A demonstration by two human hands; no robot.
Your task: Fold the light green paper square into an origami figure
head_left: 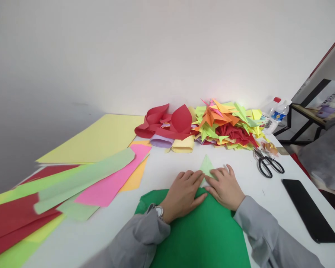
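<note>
A pale green sheet of paper (207, 166), folded to a point at its far end, lies on the white table. My left hand (184, 191) holds it down from the left, fingertips at its edge and thumb stretched over the green sheet. From the right, my right hand (224, 186) grips the same paper with thumb and forefinger, its other fingers partly raised. The fingertips of both hands nearly meet and cover the paper's near part. Under my hands and wrists spreads a large dark green sheet (203, 234).
Coloured paper strips (108, 186) and a yellow sheet (100, 137) lie left. Rolled red paper (181, 121) and a pile of folded paper shapes (226, 124) stand against the wall. Scissors (269, 163), a black phone-like slab (309, 210) and plastic bottles (280, 111) are right.
</note>
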